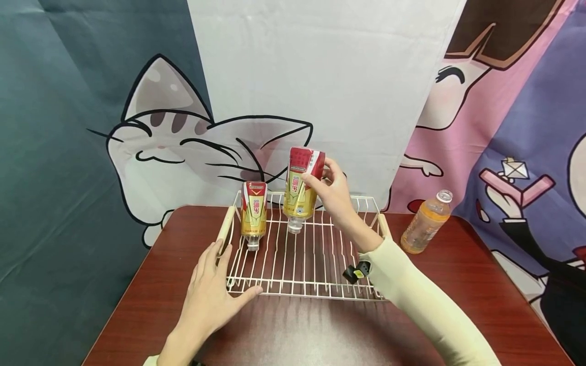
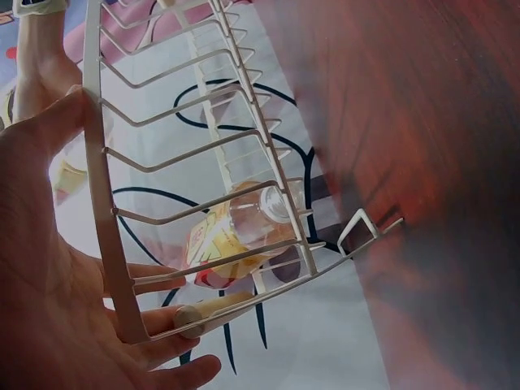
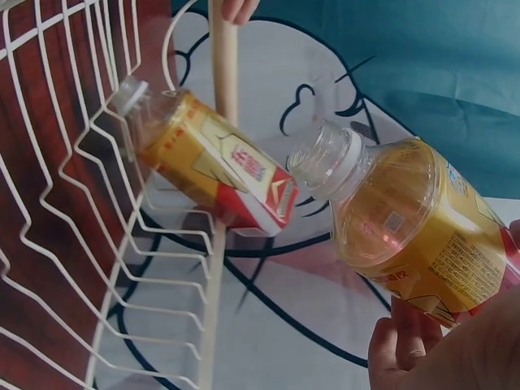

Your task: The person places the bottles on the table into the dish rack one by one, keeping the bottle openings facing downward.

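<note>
Cat backdrop (image 1: 293,71), bottle (image 1: 298,188) in right grip (image 1: 335,192)

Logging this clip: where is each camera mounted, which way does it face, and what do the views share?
Head: worn on the head, facing forward and down at the wire rack; left hand and right hand show.
Left wrist: on that wrist, facing through the rack toward the backdrop; left hand and part of the right arm show.
Right wrist: on that wrist, facing leftward over the held bottle; right hand and left fingers show.
All three share the rack and the neck-down bottle in it.
</note>
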Demonstrator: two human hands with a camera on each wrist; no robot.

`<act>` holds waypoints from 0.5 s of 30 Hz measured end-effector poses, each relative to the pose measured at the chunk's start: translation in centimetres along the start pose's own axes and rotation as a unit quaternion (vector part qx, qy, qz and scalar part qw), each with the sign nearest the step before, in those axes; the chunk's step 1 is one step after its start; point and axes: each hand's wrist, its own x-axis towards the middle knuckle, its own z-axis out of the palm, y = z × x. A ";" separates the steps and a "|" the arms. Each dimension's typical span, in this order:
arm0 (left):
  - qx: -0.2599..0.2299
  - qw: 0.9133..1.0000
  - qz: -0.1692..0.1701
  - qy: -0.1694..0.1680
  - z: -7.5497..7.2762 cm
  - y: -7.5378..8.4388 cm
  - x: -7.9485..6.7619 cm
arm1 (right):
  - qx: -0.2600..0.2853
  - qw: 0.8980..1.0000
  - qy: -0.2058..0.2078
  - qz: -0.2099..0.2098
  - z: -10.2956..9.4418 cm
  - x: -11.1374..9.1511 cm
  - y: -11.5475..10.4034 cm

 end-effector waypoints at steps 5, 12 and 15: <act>-0.001 1.000 0.005 0.005 0.0 -0.1 0.1 | -0.017 1.000 -0.008 0.021 0.5 0.5 1.3; 0.001 1.000 0.009 0.007 0.0 -0.2 0.1 | -0.061 0.997 -0.015 0.050 0.9 1.1 3.0; 0.000 1.000 0.007 0.005 0.0 -0.2 0.1 | -0.077 0.995 -0.017 0.056 1.0 1.3 3.4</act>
